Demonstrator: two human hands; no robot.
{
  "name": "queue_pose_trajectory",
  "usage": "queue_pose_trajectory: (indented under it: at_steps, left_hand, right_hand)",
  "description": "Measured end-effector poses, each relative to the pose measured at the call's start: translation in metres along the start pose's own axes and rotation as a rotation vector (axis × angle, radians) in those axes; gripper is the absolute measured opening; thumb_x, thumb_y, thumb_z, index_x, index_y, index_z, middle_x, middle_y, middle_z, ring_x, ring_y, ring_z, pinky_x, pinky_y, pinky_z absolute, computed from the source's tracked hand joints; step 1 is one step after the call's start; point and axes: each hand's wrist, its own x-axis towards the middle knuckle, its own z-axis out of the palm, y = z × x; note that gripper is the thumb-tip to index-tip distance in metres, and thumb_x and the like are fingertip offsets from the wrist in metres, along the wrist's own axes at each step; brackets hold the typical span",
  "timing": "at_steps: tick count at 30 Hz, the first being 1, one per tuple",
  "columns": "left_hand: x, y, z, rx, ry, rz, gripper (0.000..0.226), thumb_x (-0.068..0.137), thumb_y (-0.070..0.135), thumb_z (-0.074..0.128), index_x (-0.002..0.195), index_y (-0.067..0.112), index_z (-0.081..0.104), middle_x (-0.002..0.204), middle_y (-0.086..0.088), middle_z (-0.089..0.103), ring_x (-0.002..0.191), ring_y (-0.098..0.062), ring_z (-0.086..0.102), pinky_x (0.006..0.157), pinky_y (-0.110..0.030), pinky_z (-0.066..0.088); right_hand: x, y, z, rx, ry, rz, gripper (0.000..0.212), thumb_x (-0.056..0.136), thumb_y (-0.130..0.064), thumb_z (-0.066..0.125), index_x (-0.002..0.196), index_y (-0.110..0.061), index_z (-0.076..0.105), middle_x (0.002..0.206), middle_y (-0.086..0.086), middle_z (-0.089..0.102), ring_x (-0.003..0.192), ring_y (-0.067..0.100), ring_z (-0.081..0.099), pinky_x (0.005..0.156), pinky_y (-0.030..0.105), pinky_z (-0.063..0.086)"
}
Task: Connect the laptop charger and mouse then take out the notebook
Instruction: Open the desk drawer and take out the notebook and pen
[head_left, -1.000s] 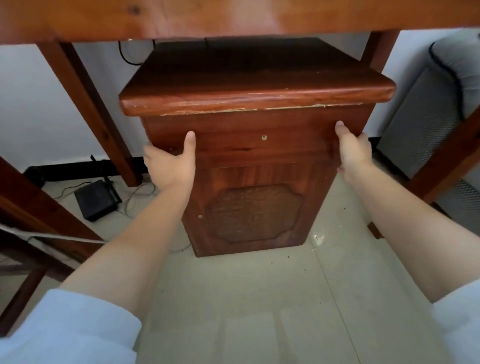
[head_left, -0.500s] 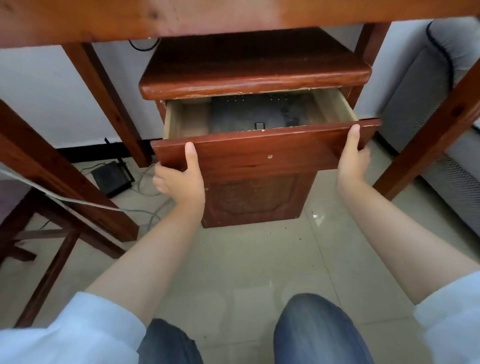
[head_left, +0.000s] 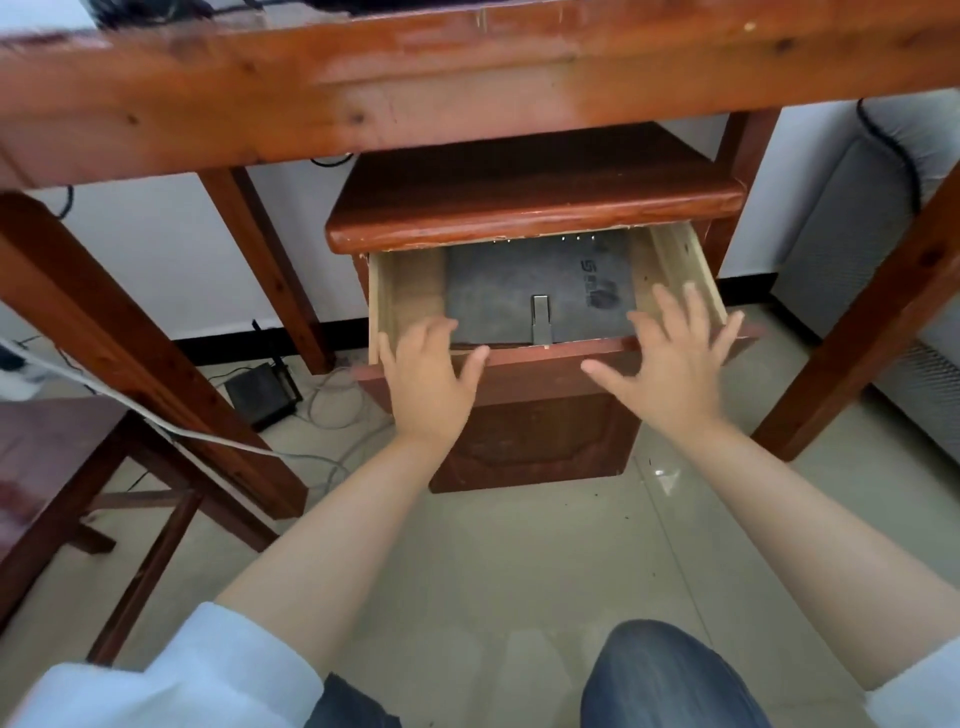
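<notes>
We look down under a wooden desk (head_left: 467, 98) at a small reddish cabinet (head_left: 535, 447) whose top drawer (head_left: 550, 358) stands pulled out toward us. Inside it, at about twelve o'clock from our hands, lies the dark grey notebook (head_left: 519, 291), flat on the drawer floor, with a metal clasp (head_left: 541, 318) at its near edge and a faint printed mark toward its two o'clock corner. It fills most of the drawer, leaving a strip of bare pale wood along the nine o'clock side.

Our left hand (head_left: 428, 384) hovers over the drawer's front lip — fingers loosely spread, thumb out toward three o'clock, gripping nothing; the fingertips reach just over the near left corner of the notebook, and we cannot tell whether they touch it. Our right hand (head_left: 670, 369) is splayed wide over the lip at the drawer's right end, fingers fanned toward one o'clock, also empty.

On the tiled floor at nine o'clock from the cabinet sits a black router (head_left: 260, 395) among loose cables (head_left: 332, 395). A grey sofa arm (head_left: 872, 249) stands at three o'clock.
</notes>
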Motion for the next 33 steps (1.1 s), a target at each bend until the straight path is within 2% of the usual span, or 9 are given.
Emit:
queue_pose_trajectory:
  at_steps: [3,5,9,14,19,23,27,30,33]
  left_hand:
    - [0.005,0.002,-0.001,0.131,-0.315,0.253,0.04,0.089,0.033,0.055,0.123,0.011,0.055,0.12,-0.009,0.063,0.113,-0.026,0.054,0.103,-0.037,0.036]
    - [0.007,0.002,-0.005,0.139,-0.357,0.292,0.032,0.091,0.025,0.053,0.119,0.009,0.057,0.114,-0.011,0.064,0.107,-0.027,0.056,0.091,-0.035,0.042]
    - [-0.008,-0.006,-0.009,0.131,-0.38,0.395,0.028,0.09,0.021,0.055,0.113,0.005,0.061,0.105,-0.015,0.065,0.099,-0.03,0.059,0.082,-0.036,0.046]
    - [-0.024,-0.018,0.001,0.123,-0.484,0.398,0.031,0.092,0.022,0.052,0.118,0.008,0.059,0.112,-0.013,0.063,0.106,-0.026,0.057,0.086,-0.036,0.049]
    - [-0.017,-0.023,0.005,0.074,-0.518,0.351,0.034,0.09,0.029,0.054,0.12,0.013,0.058,0.113,-0.009,0.064,0.107,-0.025,0.057,0.085,-0.033,0.047]
    - [-0.008,-0.025,0.001,0.005,-0.473,0.264,0.039,0.091,0.037,0.051,0.115,0.008,0.062,0.111,-0.01,0.067,0.105,-0.026,0.059,0.086,-0.034,0.048]
    - [0.005,-0.034,-0.001,0.234,-0.439,0.166,0.037,0.096,0.033,0.04,0.113,0.007,0.06,0.111,-0.013,0.064,0.107,-0.029,0.055,0.088,-0.036,0.046]
    - [0.008,-0.037,0.001,0.22,-0.498,0.114,0.035,0.096,0.027,0.037,0.111,0.005,0.059,0.112,-0.015,0.062,0.107,-0.03,0.055,0.088,-0.036,0.046]
    - [0.007,-0.037,0.001,0.214,-0.518,0.111,0.035,0.097,0.025,0.034,0.111,0.005,0.059,0.112,-0.015,0.063,0.105,-0.032,0.056,0.087,-0.038,0.047]
  right_hand:
    - [0.012,-0.005,-0.002,-0.108,-0.221,-0.211,0.043,0.085,-0.039,0.058,0.118,-0.011,0.055,0.123,0.009,0.061,0.12,0.026,0.05,0.113,0.043,0.018]
    - [0.015,-0.003,-0.004,-0.121,-0.226,-0.249,0.034,0.087,-0.033,0.056,0.113,-0.011,0.056,0.117,0.008,0.064,0.112,0.025,0.054,0.101,0.037,0.033]
    - [-0.002,0.004,-0.002,-0.148,-0.263,-0.333,0.028,0.084,-0.028,0.061,0.101,-0.006,0.061,0.101,0.011,0.068,0.098,0.029,0.061,0.081,0.037,0.042]
    - [-0.019,0.006,0.006,-0.117,-0.193,-0.457,0.034,0.045,-0.014,0.091,0.062,-0.002,0.063,0.055,0.011,0.065,0.05,0.027,0.064,0.044,0.032,0.051]
    - [0.002,0.006,0.005,-0.047,-0.593,-0.365,0.041,0.089,-0.042,0.051,0.112,-0.009,0.06,0.11,0.009,0.064,0.102,0.025,0.057,0.082,0.034,0.046]
    - [0.032,-0.015,0.006,0.17,-0.904,-0.071,0.055,0.098,-0.042,0.024,0.114,-0.005,0.061,0.127,0.013,0.059,0.115,0.026,0.053,0.097,0.033,0.038]
    - [0.051,-0.032,0.018,0.16,-0.972,0.02,0.042,0.098,-0.025,0.033,0.109,0.004,0.062,0.12,0.02,0.062,0.096,0.023,0.055,0.082,0.026,0.039]
    - [0.051,-0.034,0.026,0.064,-0.96,0.003,0.036,0.096,-0.017,0.036,0.108,0.004,0.062,0.122,0.02,0.061,0.107,0.029,0.055,0.089,0.03,0.043]
    - [0.051,-0.036,0.025,-0.07,-1.004,-0.077,0.043,0.099,-0.03,0.03,0.116,-0.002,0.058,0.13,0.017,0.056,0.118,0.03,0.051,0.096,0.03,0.04]
